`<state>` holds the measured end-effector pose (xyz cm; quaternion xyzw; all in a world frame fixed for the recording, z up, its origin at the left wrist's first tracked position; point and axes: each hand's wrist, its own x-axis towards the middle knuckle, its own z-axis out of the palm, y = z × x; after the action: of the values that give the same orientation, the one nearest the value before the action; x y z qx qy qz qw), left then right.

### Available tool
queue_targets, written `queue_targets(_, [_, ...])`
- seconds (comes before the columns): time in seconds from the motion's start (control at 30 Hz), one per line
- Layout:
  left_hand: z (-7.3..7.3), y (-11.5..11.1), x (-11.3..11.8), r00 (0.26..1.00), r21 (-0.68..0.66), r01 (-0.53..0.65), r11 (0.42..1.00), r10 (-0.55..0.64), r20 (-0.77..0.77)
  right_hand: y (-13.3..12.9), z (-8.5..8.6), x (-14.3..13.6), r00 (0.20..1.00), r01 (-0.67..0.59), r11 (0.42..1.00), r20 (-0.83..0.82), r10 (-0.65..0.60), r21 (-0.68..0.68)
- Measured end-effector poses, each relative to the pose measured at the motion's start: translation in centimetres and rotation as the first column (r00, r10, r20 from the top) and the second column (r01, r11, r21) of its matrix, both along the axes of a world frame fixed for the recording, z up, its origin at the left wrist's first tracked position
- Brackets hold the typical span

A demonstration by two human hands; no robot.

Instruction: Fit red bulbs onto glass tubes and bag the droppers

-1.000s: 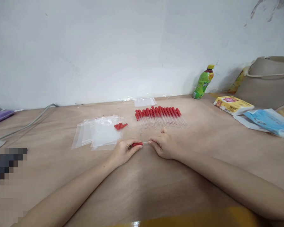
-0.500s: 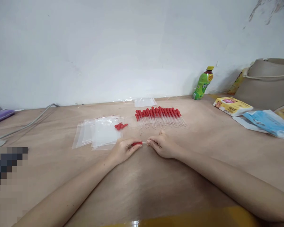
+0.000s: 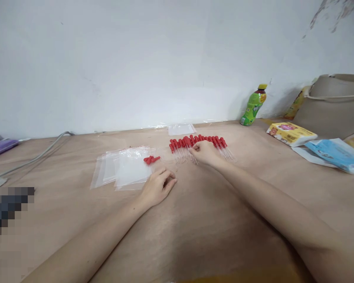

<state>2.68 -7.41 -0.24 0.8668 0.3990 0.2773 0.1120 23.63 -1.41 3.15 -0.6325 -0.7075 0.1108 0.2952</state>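
A row of droppers (image 3: 179,148) lies across the middle of the table, each with a red rubber bulb and a thin clear tube. My right hand (image 3: 205,152) is over this row, fingers pinched on a red-bulbed dropper (image 3: 188,141); it covers part of the row behind it. Lower and to the left, my left hand (image 3: 159,186) rests on the table, fingers loosely curled and apart from the thumb, holding nothing. Just beyond it, loose red rubber bulbs (image 3: 150,160) sit at the edge of overlapping clear zip bags (image 3: 132,167).
Another clear bag (image 3: 181,129) lies by the wall. To the right are a green drink bottle (image 3: 253,106), a yellow tissue pack (image 3: 292,133), a blue packet (image 3: 336,155) and a grey bag (image 3: 333,102). A grey cable (image 3: 44,151) runs along the left.
My right hand has moved away from my left, forward to the row, carrying the dropper. My left hand has let go of the red bulb and its fingers have loosened.
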Motion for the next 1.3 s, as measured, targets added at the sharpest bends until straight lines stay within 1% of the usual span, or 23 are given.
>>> queue_targets(0.1, [0.1, 0.0, 0.0, 1.000, -0.002, 0.004, 1.000, -0.004, -0.009, 2.3, -0.3, -1.7, 0.997, 0.073, 0.996, 0.041, -0.071, -0.043])
queue_targets(0.2, [0.2, 0.0, 0.0, 1.000, -0.009, 0.001, 1.000, -0.001, -0.012, 3.6, -0.7, -3.0, 0.985, 0.159, 0.985, 0.074, -0.153, -0.070])
queue_targets(0.27, [0.1, -0.2, 0.0, 1.000, -0.017, -0.002, 1.000, 0.002, -0.015, 4.0, -0.8, -3.4, 0.974, 0.204, 0.974, 0.113, -0.194, -0.093])
queue_targets(0.33, [0.1, -0.3, 0.1, 1.000, -0.026, -0.007, 1.000, 0.006, -0.018, 3.9, -0.8, -3.6, 0.965, 0.224, 0.969, 0.165, -0.206, -0.101])
queue_targets(0.37, [0.1, -0.3, 0.1, 1.000, -0.031, -0.006, 1.000, 0.005, -0.021, 3.7, -0.8, -3.7, 0.960, 0.228, 0.970, 0.188, -0.209, -0.085])
queue_targets(0.43, [0.3, 0.0, -0.1, 0.999, -0.019, 0.004, 1.000, -0.004, -0.035, 3.1, -0.7, -4.1, 0.954, 0.221, 0.975, 0.211, -0.213, -0.012])
queue_targets(0.5, [0.7, 0.9, -0.9, 0.999, 0.049, -0.018, 0.999, 0.020, -0.050, 2.4, -0.7, -4.9, 0.963, 0.160, 0.984, 0.209, -0.173, 0.078])
queue_targets(0.53, [0.9, 1.6, -1.4, 0.997, 0.112, -0.061, 0.992, 0.067, -0.050, 2.1, -0.8, -5.4, 0.970, 0.107, 0.988, 0.206, -0.129, 0.114])
queue_targets(0.57, [1.2, 2.3, -2.1, 0.989, 0.172, -0.129, 0.977, 0.139, -0.043, 1.8, -0.9, -6.0, 0.975, 0.045, 0.989, 0.208, -0.074, 0.139])
queue_targets(0.63, [1.4, 3.9, -3.5, 0.954, 0.256, -0.288, 0.923, 0.301, -0.012, 1.5, -1.2, -7.3, 0.973, -0.061, 0.987, 0.228, 0.026, 0.149])
queue_targets(0.67, [1.4, 4.6, -4.2, 0.943, 0.282, -0.314, 0.907, 0.331, -0.016, 1.5, -1.3, -7.9, 0.970, -0.085, 0.988, 0.236, 0.052, 0.131])
queue_targets(0.7, [1.3, 5.2, -4.7, 0.937, 0.291, -0.327, 0.899, 0.347, -0.021, 1.6, -1.3, -8.5, 0.969, -0.084, 0.992, 0.238, 0.058, 0.099])
queue_targets(0.77, [0.8, 6.0, -5.4, 0.939, 0.291, -0.316, 0.903, 0.341, -0.041, 2.0, -1.3, -9.5, 0.974, -0.028, 1.000, 0.227, 0.025, 0.008])
queue_targets(0.83, [0.2, 6.3, -5.6, 0.945, 0.280, -0.293, 0.914, 0.321, -0.059, 2.5, -1.1, -10.3, 0.978, 0.045, 0.996, 0.206, -0.028, -0.079])
queue_targets(0.93, [-0.3, 6.3, -5.4, 0.959, 0.229, -0.250, 0.941, 0.274, -0.077, 2.8, -0.6, -10.8, 0.978, 0.093, 0.985, 0.201, -0.063, -0.143])
queue_targets(1.07, [0.0, 6.0, -5.0, 0.967, 0.182, -0.215, 0.960, 0.235, -0.097, 2.4, -0.1, -10.8, 0.966, 0.066, 0.985, 0.257, -0.024, -0.157])
queue_targets(1.2, [0.2, 5.9, -4.7, 0.964, 0.191, -0.227, 0.955, 0.248, -0.096, 1.5, 0.2, -10.3, 0.958, 0.026, 0.983, 0.286, 0.028, -0.184])
queue_targets(1.3, [0.1, 5.9, -4.6, 0.969, 0.234, -0.213, 0.949, 0.236, -0.075, 0.5, 0.7, -9.4, 0.954, -0.009, 0.980, 0.292, 0.068, -0.201])
